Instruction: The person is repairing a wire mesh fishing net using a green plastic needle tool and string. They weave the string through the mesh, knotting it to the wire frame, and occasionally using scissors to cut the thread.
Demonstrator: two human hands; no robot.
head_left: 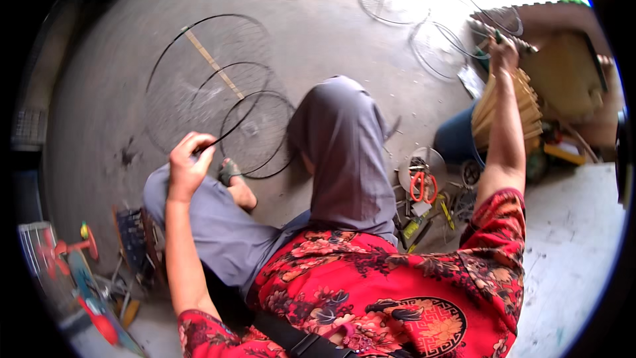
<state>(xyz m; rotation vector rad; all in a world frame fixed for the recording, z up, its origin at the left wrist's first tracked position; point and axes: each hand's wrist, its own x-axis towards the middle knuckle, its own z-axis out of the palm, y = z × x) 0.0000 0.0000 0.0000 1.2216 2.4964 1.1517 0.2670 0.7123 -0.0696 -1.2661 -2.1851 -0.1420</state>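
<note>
My left hand (192,160) is closed, its fingers pinching the rim of a thin black hoop (289,159). That hoop overlaps a larger black hoop (154,66) and another ring, with fine netting or mesh across them and a flat, light-coloured strip (213,65) running between. Out at the far right, my right arm is stretched away and my right hand (505,54) is closed beside a ridged, stick-like bundle (480,26). Something dark green shows at its fingers, too small to name. Several thin wire hoops (437,53) lie on the floor near that hand.
A blue bucket (454,134) holding wooden strips (513,116) stands below my right arm. Orange-handled scissors (423,187) rest in a round dish, with yellow cutters (446,212) and loose tools around it. A brown carton (570,73) is farther right; red-and-teal equipment (93,292) stands lower left.
</note>
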